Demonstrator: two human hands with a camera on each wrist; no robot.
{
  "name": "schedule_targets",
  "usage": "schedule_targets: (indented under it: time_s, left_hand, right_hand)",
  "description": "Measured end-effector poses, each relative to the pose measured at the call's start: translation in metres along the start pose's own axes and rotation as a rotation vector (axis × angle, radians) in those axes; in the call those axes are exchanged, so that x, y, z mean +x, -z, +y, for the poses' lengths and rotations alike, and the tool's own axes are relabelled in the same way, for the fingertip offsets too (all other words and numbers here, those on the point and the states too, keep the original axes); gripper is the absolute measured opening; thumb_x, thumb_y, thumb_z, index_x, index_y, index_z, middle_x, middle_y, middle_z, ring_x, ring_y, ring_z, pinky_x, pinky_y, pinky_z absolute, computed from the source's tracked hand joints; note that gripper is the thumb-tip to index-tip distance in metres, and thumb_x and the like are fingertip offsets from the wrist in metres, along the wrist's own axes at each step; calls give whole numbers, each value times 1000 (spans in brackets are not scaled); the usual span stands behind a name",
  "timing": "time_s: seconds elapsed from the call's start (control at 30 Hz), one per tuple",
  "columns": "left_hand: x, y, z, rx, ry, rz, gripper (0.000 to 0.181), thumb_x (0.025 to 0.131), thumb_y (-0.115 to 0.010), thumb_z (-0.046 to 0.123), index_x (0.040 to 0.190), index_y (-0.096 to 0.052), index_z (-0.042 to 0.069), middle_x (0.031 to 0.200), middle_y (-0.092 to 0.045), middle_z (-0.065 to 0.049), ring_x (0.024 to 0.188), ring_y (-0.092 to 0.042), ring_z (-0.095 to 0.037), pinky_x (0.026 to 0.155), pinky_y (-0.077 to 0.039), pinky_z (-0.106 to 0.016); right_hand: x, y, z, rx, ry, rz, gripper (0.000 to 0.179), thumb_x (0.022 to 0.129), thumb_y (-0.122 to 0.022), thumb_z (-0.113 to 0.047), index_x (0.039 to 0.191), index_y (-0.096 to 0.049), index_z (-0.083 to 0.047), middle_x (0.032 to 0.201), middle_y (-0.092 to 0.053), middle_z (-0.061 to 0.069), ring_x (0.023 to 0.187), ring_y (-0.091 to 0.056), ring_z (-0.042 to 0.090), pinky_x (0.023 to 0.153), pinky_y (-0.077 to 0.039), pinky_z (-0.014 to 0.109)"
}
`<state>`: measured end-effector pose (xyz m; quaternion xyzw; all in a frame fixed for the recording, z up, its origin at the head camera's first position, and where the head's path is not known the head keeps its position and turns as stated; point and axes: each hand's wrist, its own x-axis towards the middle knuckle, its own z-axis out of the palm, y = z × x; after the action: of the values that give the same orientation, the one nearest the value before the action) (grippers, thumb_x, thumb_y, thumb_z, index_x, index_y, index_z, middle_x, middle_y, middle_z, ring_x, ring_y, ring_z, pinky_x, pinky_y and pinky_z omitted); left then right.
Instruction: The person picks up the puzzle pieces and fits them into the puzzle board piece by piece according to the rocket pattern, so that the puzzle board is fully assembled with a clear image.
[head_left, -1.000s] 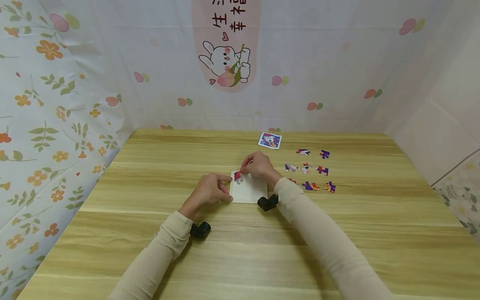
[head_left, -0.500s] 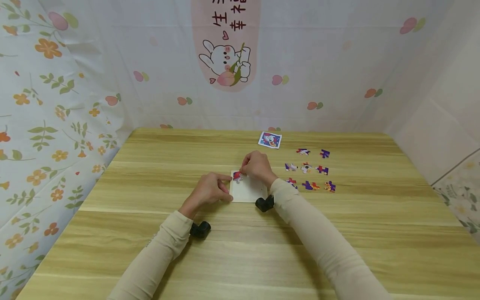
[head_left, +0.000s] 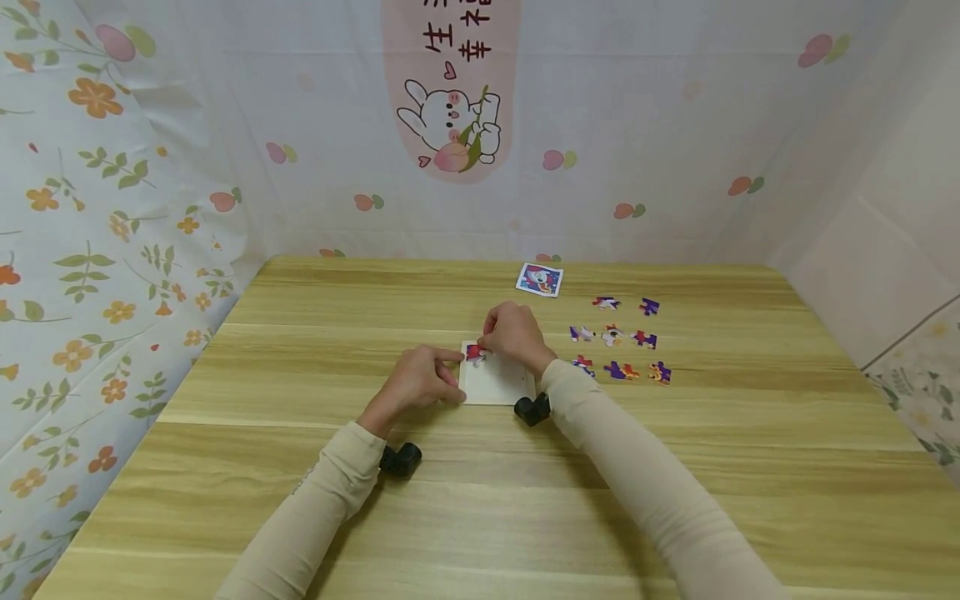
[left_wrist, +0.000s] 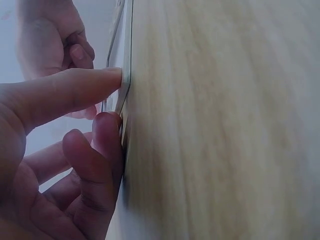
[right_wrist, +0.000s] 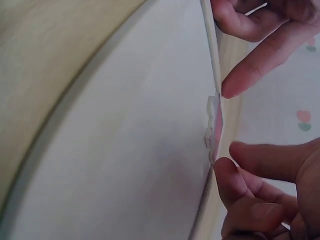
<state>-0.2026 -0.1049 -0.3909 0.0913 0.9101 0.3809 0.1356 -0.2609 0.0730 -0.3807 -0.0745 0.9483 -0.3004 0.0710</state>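
A small white puzzle board [head_left: 495, 387] lies on the table. My left hand [head_left: 418, 379] is at its left edge, index finger and thumb extended and touching the edge at separate places. My right hand [head_left: 516, 337] is over the board's far part, thumb and index fingertips pinching the corner of a red, white and purple puzzle piece [head_left: 476, 353]. That puzzle piece [right_wrist: 216, 127] lies at the board's far left corner, beside the left index fingertip in the right wrist view. The right palm hides part of the board's far side.
Several loose puzzle pieces [head_left: 622, 371] are spread out to the right of the board. A square picture card [head_left: 540, 280] of a white cartoon character lies at the back. A black wrist camera [head_left: 532, 409] overlaps the board's near right corner. A patterned cloth hangs behind the table.
The puzzle piece has shifted slightly left and turned straighter into the board's corner, the right hand moving with it. The right forearm has uncovered a loose piece. The left hand stays put.
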Motion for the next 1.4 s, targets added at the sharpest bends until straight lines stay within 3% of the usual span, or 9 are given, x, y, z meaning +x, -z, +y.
schedule_targets:
  time_s: [0.27,0.57,0.83,1.17,1.4]
  left_hand:
    - [0,2,2,6,-11,2,62,73,-87,12,131,-67,7,78,-76,-3,59,-57,-7,53,-43,-21]
    - [-1,3,3,-12,-8,4,62,72,-88,10,131,-67,5,78,-76,-4,61,-58,-7,54,-44,-20]
    - [0,2,2,-14,2,-2,62,72,-88,9,130,-67,5,78,-76,-4,61,-60,-7,55,-46,-21]
    - [-1,1,1,-4,6,4,62,71,-88,10,130,-68,7,78,-76,-3,62,-60,-8,55,-45,-21]
    - [-1,0,1,-19,-2,15,62,70,-89,10,129,-69,7,78,-76,-4,63,-60,-8,55,-44,-21]
  right_hand:
    - [-4,3,-4,-96,103,-80,19,78,-86,-19,78,-71,-8,78,-67,5,76,-52,18,63,-38,25]
    - [-4,-3,-9,-178,129,-52,22,78,-87,-22,76,-71,-6,72,-66,3,70,-52,16,59,-40,23]
    - [-7,3,-5,-174,140,-73,22,81,-85,-26,82,-71,-8,79,-68,4,74,-53,18,61,-39,24]
    - [-5,21,20,-84,310,-161,10,89,-76,-19,92,-74,-10,84,-72,5,74,-60,13,64,-45,22]
    - [-4,45,42,-140,358,-145,7,92,-72,-16,94,-73,-10,85,-70,4,77,-60,15,70,-49,26]
